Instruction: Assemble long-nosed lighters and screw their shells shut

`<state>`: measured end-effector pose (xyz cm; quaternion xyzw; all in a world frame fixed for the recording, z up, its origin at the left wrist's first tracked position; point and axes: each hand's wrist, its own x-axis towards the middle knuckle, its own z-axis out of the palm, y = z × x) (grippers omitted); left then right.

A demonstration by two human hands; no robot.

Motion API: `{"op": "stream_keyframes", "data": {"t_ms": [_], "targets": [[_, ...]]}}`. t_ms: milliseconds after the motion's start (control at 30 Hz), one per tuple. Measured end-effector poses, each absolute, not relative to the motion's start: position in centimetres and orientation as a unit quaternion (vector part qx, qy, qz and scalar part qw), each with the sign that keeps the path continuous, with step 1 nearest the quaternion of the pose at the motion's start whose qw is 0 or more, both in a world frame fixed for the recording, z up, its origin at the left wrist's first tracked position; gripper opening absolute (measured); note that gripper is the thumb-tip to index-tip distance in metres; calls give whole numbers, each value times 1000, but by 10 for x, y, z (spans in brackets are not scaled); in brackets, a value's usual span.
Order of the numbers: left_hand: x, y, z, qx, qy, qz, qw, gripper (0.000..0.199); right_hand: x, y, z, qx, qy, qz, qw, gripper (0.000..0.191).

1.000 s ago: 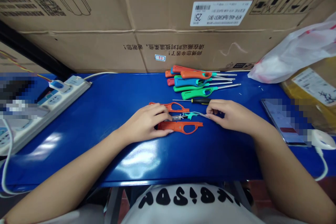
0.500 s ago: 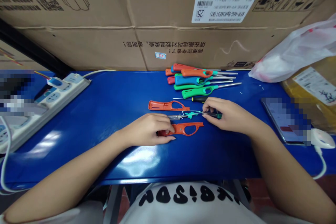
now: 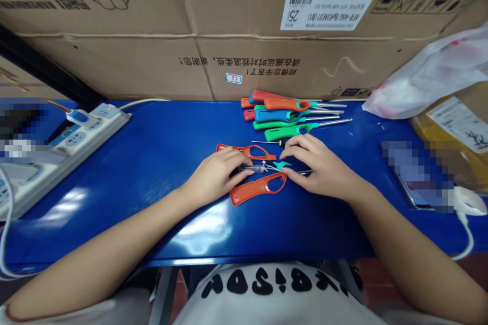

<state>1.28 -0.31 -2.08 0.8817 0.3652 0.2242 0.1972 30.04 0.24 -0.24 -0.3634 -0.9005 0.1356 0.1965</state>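
My left hand (image 3: 217,175) reaches over the upper orange lighter shell half (image 3: 263,154), with its thumb and fingers closed on a clear fuel tank (image 3: 257,168). A small metal fitting and wire at the tank's right end lead toward a teal trigger piece (image 3: 282,165). My right hand (image 3: 320,166) is beside that trigger, fingers apart, its thumb close to it. A thin metal tube (image 3: 305,172) shows partly under the right hand. Below the tank, the other orange shell half (image 3: 257,189) lies tilted on the table. A screwdriver (image 3: 267,142) is partly hidden behind my right fingers.
Several assembled lighters (image 3: 282,115) are heaped at the back of the blue table (image 3: 171,137). A power strip (image 3: 76,144) stands at left. A phone (image 3: 415,175), white charger (image 3: 467,200) and plastic bag (image 3: 430,68) are at right. A cardboard box (image 3: 152,66) walls the back.
My left hand has moved from the lower shell half up to the fuel tank. That shell half has turned and shifted left. My right hand has moved left and spread its fingers beside the trigger.
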Motion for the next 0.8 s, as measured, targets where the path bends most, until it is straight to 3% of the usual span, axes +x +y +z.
{"op": "stream_keyframes", "data": {"t_ms": [267,400,800], "targets": [[15,-8,-21,881,301,294,218,18,283,-3,-14,-309,-926,82,200,17],[13,-7,-20,900,279,259,211,26,284,-2,-14,-291,-931,94,197,17],[11,-6,-11,914,266,225,209,25,282,-4,-5,-281,-932,140,181,19]]}}
